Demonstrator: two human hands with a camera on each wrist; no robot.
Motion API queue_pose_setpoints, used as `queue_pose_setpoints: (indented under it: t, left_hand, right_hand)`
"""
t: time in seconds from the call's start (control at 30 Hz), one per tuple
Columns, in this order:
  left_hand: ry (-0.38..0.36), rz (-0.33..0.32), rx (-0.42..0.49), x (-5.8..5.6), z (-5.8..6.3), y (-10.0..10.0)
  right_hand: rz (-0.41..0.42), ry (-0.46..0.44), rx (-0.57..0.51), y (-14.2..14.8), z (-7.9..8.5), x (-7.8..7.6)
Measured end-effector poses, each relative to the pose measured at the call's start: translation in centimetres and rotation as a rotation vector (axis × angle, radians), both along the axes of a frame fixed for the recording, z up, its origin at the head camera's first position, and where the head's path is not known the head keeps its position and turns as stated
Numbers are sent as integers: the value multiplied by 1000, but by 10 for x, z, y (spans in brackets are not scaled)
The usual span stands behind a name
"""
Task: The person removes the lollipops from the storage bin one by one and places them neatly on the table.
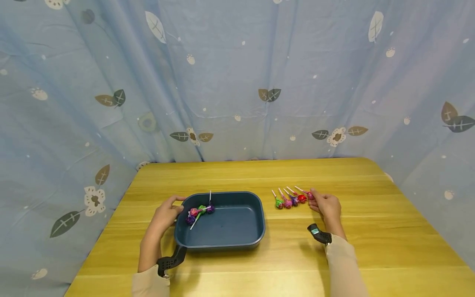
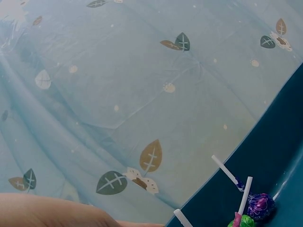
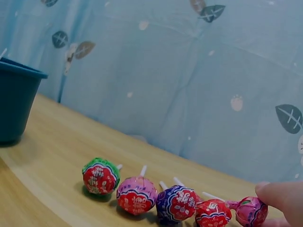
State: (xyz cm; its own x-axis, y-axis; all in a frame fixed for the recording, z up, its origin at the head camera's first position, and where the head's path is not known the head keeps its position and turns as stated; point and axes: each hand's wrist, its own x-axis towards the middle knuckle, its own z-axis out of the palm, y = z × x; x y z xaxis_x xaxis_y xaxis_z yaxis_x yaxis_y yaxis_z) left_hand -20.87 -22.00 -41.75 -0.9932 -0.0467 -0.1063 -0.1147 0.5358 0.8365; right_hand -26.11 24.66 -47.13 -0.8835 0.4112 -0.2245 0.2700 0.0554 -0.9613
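A pale blue leaf-print curtain (image 1: 230, 70) hangs behind a wood-grain table (image 1: 297, 264). On the table sits a dark blue rectangular basin (image 1: 237, 227). The left hand (image 1: 166, 215) touches the basin's left rim; whether its fingers curl round it, I cannot fairly tell from these angles. The right hand (image 1: 327, 206) pinches the head of a pink lollipop (image 3: 252, 212) between thumb and fingers, at the right end of a row on the table: green lollipop (image 3: 101, 176), another pink one (image 3: 136, 195), purple lollipop (image 3: 176, 204), red lollipop (image 3: 213, 213). More wrapped lollipops (image 1: 202, 209) lie bunched inside the basin's left end.
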Motion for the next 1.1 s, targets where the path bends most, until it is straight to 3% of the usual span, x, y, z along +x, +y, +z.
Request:
queue_pose_setpoints:
  t: [0.57, 1.1]
  left_hand:
    - [-10, 1, 4, 0, 1, 1]
    - [-13, 4, 5, 1, 2, 1]
  right_hand:
    - [100, 11, 31, 7, -1, 0]
    - [99, 26, -2, 7, -1, 2]
